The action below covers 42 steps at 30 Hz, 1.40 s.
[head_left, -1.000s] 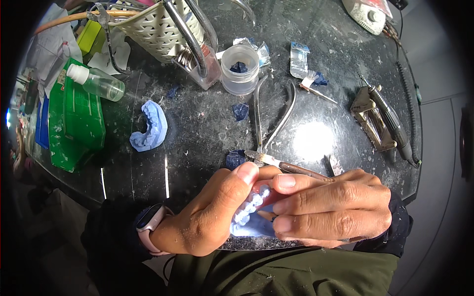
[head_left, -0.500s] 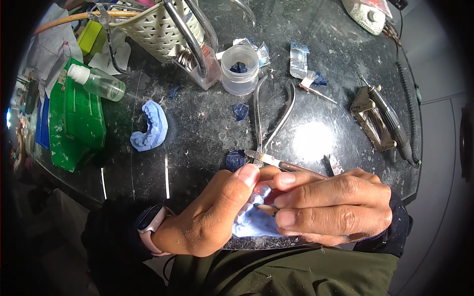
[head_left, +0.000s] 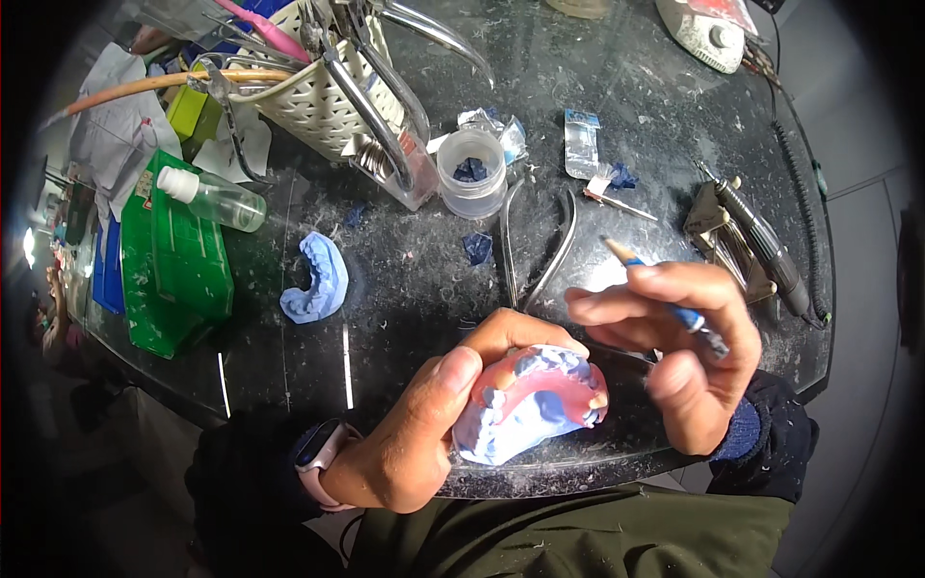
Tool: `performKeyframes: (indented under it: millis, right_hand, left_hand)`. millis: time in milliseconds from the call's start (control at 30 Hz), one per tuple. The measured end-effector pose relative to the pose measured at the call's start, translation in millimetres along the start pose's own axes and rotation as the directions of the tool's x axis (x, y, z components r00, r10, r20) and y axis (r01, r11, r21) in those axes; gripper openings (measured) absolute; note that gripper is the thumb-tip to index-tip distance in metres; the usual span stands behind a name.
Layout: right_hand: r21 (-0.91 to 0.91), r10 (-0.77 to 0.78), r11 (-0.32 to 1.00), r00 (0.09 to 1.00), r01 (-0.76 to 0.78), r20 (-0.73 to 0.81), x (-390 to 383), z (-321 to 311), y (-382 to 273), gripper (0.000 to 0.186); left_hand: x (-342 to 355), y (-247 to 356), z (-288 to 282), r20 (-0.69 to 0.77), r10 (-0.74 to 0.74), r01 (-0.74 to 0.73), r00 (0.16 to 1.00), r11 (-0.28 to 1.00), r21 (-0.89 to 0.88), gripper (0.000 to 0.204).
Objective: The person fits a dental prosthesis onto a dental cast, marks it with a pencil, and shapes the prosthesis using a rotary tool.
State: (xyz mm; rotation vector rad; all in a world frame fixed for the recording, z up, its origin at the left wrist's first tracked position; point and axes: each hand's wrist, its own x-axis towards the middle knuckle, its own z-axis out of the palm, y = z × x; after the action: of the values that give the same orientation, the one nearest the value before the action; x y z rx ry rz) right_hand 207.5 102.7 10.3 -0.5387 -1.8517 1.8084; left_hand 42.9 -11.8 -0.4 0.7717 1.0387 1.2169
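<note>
Clutter rings the dark, dust-flecked bench [head_left: 405,289]: a white basket [head_left: 318,106] of metal tools at the top, a small clear jar [head_left: 472,173] with blue bits in it just right of that, and pliers [head_left: 535,246] lying open-handled below the jar. To the left sit a green box [head_left: 173,260] with a clear bottle [head_left: 212,197] resting on its upper end, and a loose blue cast [head_left: 316,279] lies on its own, well apart from the hands. On the right, a handpiece [head_left: 761,246] rests on a metal stand near the bench edge, its cord running up toward the top. Small blue scraps and clear bags are scattered between the jar and the handpiece. Nothing lies between the two hands; the pliers' tips point down to just above them. The left hand [head_left: 424,433], with a watch on the wrist, comes up from the lower edge and holds a model [head_left: 530,409], blue with a pink plate on top, near the front edge of the bench; the thumb presses on its left side and the fingers curl round its back. The right hand [head_left: 684,356] sits just right of the model, apart from it, fingers pinching a pencil [head_left: 655,289] whose tip points up and to the left, with the index finger stretched out toward the left hand.
</note>
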Motion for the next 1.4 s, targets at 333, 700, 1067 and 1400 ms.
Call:
performKeyframes:
  millis: [333,700,1067,1400]
  right_hand:
    - [-0.037,-0.113,0.992,0.99,0.117,0.086,8.5,-2.6,19.5,0.053]
    - [0.016,-0.057,0.998,0.992,0.056,0.114,10.9,-3.7,20.1,0.055]
    - [0.235,0.056,0.968,0.989,-0.086,0.134,12.8,0.5,29.3,0.052]
    - [0.315,0.099,0.939,0.986,-0.138,0.138,12.7,1.5,23.6,0.041]
  left_hand:
    - [2.0,-9.8,-7.8,0.058,0.261,-0.266,0.964,0.952,0.152,0.066]
    - [4.9,-33.1,-14.9,0.173,0.399,-0.395,0.9,0.917,-0.06,0.067]
    - [-0.7,-40.1,-22.1,0.204,0.476,-0.517,0.856,0.763,0.388,0.094]
    - [-0.9,-40.8,-23.0,0.192,0.468,-0.506,0.863,0.791,0.345,0.092]
